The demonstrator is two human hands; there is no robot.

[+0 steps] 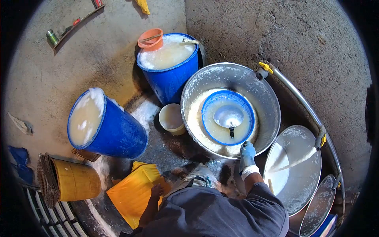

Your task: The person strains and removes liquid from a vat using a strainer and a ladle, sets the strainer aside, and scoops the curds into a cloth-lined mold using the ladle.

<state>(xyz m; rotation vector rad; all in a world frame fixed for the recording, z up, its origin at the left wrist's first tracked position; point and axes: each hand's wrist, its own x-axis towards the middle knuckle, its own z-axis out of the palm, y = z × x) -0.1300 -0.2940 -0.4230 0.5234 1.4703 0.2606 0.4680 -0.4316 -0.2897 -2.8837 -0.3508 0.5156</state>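
Observation:
My right hand, in a pale blue glove, reaches over the near rim of a large metal vat. Its fingers are closed at the near right edge of a blue round tub inside the vat; the exact grip is partly hidden. Cloudy liquid fills the tub, and a shiny metal bowl with a black handle sits in it. My bare left hand hangs low on the left, fingers loosely apart and holding nothing. It is nearest to a yellow-orange sheet.
Two blue drums hold cloudy, foamy liquid; an orange basin rests on the rear one. A white bucket stands beside the vat. A yellow barrel is at left. A metal pipe curves above another metal vat.

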